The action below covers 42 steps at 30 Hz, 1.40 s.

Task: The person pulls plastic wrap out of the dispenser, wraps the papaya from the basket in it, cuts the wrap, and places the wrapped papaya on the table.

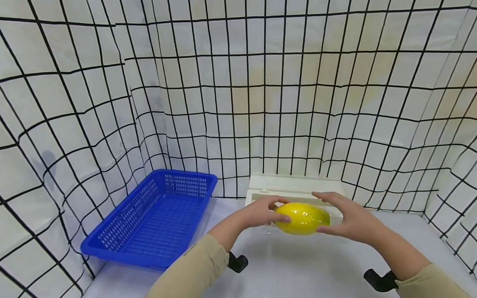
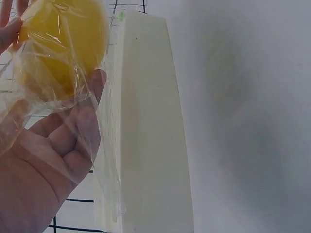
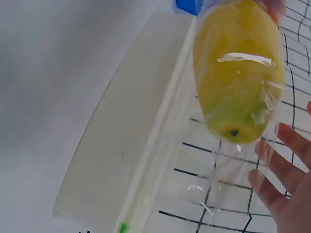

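Note:
A shiny yellow fruit (image 1: 303, 218), mango-like with a greenish end and a dark stem spot, is held up between both hands. Clear plastic film (image 2: 63, 53) covers it and trails down. My left hand (image 1: 261, 214) grips the fruit's left end, thumb in front. At the other end my right hand (image 1: 351, 217) has its fingers spread; in the right wrist view these fingers (image 3: 286, 165) lie beside the film, apart from the fruit's tip. Just behind and below stands a long white film dispenser box (image 1: 296, 184), its lid raised in the head view.
A blue perforated basket (image 1: 145, 219) sits on the white tabletop (image 1: 292, 271) to the left. Black wire grid panels (image 1: 236, 100) backed by white sheeting stand at the rear and on both sides.

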Available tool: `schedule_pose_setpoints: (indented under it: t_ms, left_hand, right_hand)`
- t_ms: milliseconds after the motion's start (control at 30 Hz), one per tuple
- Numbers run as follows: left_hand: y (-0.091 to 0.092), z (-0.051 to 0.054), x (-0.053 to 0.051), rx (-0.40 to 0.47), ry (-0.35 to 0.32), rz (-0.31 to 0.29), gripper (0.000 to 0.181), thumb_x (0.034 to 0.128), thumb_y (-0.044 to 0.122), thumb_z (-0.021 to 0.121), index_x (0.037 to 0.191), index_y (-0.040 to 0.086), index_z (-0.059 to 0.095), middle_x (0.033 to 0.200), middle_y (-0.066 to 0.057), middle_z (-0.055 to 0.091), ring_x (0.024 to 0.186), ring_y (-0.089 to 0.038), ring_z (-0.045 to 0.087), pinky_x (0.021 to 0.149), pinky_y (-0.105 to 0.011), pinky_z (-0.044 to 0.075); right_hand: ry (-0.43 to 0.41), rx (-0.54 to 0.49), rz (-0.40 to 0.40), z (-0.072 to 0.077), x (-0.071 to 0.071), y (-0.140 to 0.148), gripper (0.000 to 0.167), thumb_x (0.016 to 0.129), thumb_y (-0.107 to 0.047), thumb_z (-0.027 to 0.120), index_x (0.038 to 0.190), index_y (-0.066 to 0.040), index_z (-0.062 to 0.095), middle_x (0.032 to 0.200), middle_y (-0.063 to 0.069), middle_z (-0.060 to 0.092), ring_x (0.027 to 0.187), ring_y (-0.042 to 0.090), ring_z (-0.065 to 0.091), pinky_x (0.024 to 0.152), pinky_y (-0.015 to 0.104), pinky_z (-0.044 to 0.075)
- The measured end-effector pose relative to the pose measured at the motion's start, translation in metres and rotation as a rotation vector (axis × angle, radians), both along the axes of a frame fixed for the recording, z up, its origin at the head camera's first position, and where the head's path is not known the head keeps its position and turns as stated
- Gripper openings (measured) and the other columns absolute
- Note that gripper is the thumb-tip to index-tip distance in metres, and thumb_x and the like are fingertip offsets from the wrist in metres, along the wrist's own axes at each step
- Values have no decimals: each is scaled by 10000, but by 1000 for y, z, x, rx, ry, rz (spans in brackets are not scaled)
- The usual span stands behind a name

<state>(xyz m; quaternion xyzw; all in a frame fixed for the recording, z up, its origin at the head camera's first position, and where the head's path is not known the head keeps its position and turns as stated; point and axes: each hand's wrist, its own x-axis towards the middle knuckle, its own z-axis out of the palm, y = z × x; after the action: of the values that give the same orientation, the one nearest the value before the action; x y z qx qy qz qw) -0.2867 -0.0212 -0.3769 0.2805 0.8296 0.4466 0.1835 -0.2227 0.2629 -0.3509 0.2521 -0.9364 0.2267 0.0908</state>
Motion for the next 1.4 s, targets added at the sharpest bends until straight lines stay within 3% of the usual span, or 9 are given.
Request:
schedule_pose_setpoints:
  t_ms: [133,300,433,633,867,1000,1167,1300,1400]
  left_hand:
    - [1,-2,-4,1,-31,-34,562,875,468,714,1361,232,560,1093,80,647,937,-155,630,800,-348,557]
    - [1,-3,-9,-7,-52,-45,547,887,473,693,1365,238,566,1089,78,643,900,-170,619,763,-321,542]
    - [0,-6,-15,2,-76,-51,520,897,465,675,1350,227,584,1085,60,640,851,-187,595,745,-336,522]
    - [-1,-12,-24,15,-115,-51,476,921,444,647,1323,191,615,1103,44,646,925,-200,603,779,-349,519]
    - [-1,-14,-27,7,-143,-77,461,946,474,600,1309,190,621,1060,16,670,882,-218,629,767,-357,521]
    - [-2,-14,-30,3,-152,-121,459,968,499,551,1312,201,613,1060,5,674,911,-211,641,820,-370,506]
    - [-2,-13,-32,-2,-167,-141,458,978,521,526,1301,210,617,1080,8,669,939,-216,652,871,-391,493]
    - [-2,-10,-31,1,-196,-144,453,982,508,532,1301,197,611,1082,-8,669,929,-231,665,854,-391,507]
    - [-3,-7,-31,-3,-240,-113,473,965,525,558,1296,190,598,1070,-27,672,911,-242,681,795,-384,535]
  right_hand:
    - [152,152,28,-9,4,-11,933,678,-613,833,1480,-336,447,1489,40,464,1246,371,517,944,619,466]
    - [195,182,32,-24,-4,-13,955,655,-552,877,1482,-355,442,1480,38,472,1230,367,521,938,584,486]
    - [186,148,26,-34,-8,-13,899,678,-508,881,1464,-354,473,1452,39,500,1206,353,552,911,549,517]
    - [103,67,3,-43,-15,-16,849,705,-431,889,1451,-340,496,1445,27,506,1196,304,570,923,527,518]
    - [31,15,14,-43,-19,-18,885,694,-531,859,1465,-327,476,1443,41,516,1243,326,536,977,584,460]
    - [56,56,30,-42,-22,-18,907,684,-557,854,1473,-340,463,1446,30,519,1264,325,516,991,579,448]
    - [110,149,38,-44,-26,-16,870,735,-411,874,1485,-363,437,1407,18,550,1222,296,538,984,541,469]
    - [96,127,51,-45,-28,-16,853,750,-346,876,1483,-366,441,1375,33,569,1145,277,590,937,507,510]
    - [81,107,51,-45,-28,-16,841,754,-340,873,1478,-372,447,1350,35,580,1107,264,606,912,497,525]
